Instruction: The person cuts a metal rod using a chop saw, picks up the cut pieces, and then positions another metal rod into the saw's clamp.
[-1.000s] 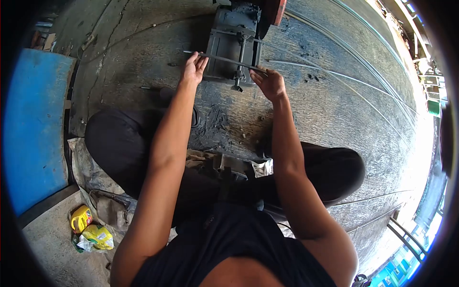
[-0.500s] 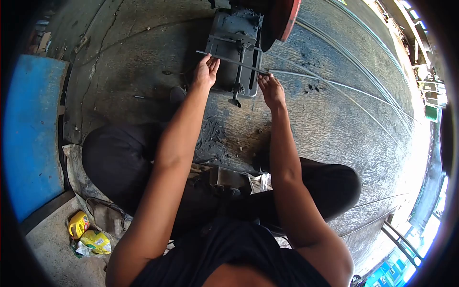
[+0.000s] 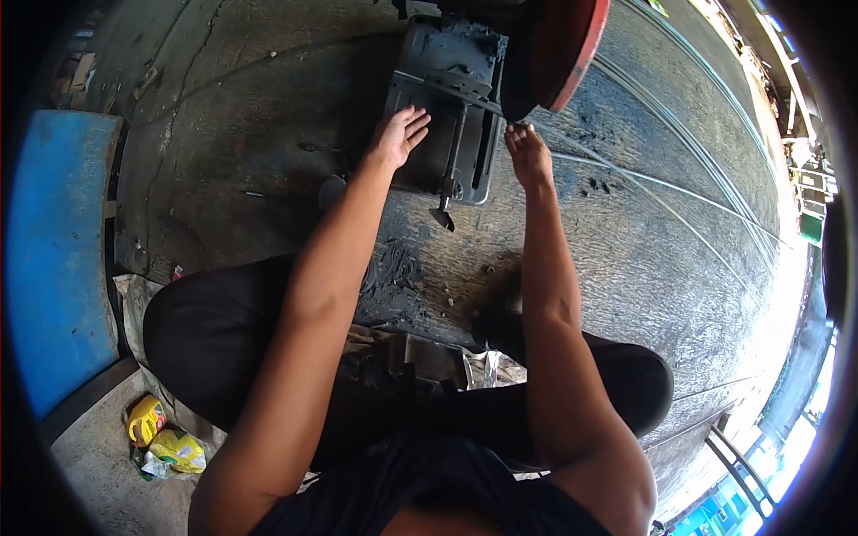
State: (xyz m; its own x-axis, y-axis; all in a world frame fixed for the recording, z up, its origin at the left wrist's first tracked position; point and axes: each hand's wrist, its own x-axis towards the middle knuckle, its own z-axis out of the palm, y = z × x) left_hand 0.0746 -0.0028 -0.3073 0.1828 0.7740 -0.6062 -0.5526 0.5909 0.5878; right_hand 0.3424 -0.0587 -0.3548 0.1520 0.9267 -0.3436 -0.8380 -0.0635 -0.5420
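A cut-off saw with a dark base (image 3: 420, 125) and a red guard (image 3: 585, 58) stands in front of me. Across its base, against the fence, lies a thin metal rod (image 3: 487, 104). My right hand (image 3: 530, 156) has its fingers closed at the rod's right end, beside the guard; the fingertips' grip is partly hidden. My left hand (image 3: 399, 138) is open, fingers spread, over the base's left edge and apart from the rod. Between my hands, the vise's clamp screw (image 3: 456, 152) runs toward me, ending in a handle (image 3: 442, 217).
Long metal rods (image 3: 679, 121) stretch over the worn floor on the right. A blue panel (image 3: 63, 259) stands at the left. A yellow container (image 3: 146, 420) and a yellow packet (image 3: 179, 451) lie at lower left. Dark grit (image 3: 393, 277) lies before my folded legs.
The rod has gone from above the clamp screw back to the fence. My left hand has let go of it and opened; my right hand has moved right and slightly farther away.
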